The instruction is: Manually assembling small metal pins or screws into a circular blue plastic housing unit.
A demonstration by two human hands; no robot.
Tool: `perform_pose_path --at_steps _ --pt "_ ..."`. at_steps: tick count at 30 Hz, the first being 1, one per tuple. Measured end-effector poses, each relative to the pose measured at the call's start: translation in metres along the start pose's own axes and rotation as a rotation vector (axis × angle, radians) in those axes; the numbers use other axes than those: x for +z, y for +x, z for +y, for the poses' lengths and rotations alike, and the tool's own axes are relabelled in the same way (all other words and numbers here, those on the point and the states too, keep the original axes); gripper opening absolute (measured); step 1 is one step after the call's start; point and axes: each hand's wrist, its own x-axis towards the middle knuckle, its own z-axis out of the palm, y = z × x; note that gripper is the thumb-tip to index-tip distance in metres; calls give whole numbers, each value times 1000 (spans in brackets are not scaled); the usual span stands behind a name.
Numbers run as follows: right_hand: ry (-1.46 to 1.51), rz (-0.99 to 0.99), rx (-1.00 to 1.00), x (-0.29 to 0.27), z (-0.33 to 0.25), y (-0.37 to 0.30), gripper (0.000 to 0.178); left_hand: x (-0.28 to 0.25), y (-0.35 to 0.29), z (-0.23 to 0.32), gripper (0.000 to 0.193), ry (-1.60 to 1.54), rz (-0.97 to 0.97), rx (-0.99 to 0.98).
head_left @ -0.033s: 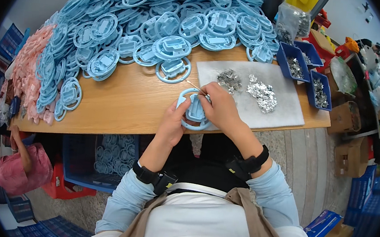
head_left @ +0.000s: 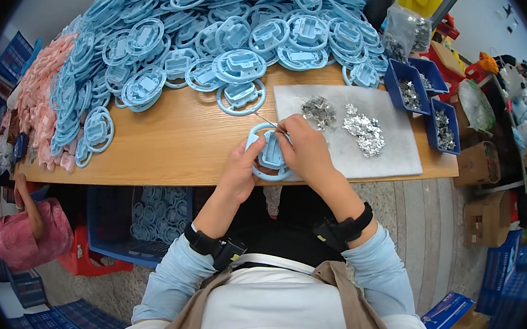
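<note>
At the table's front edge my left hand [head_left: 240, 167] is closed on the left rim of a round light-blue plastic part [head_left: 271, 155], a ring with a raised middle. My right hand [head_left: 305, 147] is over the part's upper right side, pinching a thin, slender metal tool [head_left: 267, 121] that points up and left. Its exact kind is too fine to make out. Fingers hide some of the ring. Right of the hands lies a white foam sheet [head_left: 395, 157] bearing a dark grey heap of small metal pieces [head_left: 319, 112] and a shinier silver heap [head_left: 364, 131].
A large pile of light-blue parts [head_left: 225, 34] covers the table's back, with pink parts [head_left: 41, 92] at left. Blue bins [head_left: 446, 129] of metal pieces stand at right. Under the table is a blue crate [head_left: 105, 225]; a person in pink [head_left: 31, 234] sits at left.
The thin tool in my right hand has tilted slightly. Both hands and the blue part stay almost where they were.
</note>
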Motion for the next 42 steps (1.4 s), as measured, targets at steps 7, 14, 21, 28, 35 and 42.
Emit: perform_pose_path --at_steps 7,14,21,28,35,42 --pt "-317 -39 -184 7 -9 -13 13 -2 -2 -8 26 7 63 80" --pt "-175 -28 46 -13 -18 -26 36 0 -1 -6 27 -71 61 110" --pt "-241 -110 56 -6 -21 -42 41 -3 -1 -5 28 -89 57 95" --pt "-316 -149 7 -5 -19 -39 45 -5 0 -6 27 -115 53 84" --pt "-357 -175 14 -2 -20 -40 48 -8 3 -6 25 -85 37 74" --pt "-411 -217 -5 -5 -25 -38 50 -8 1 -8 26 -54 44 92"
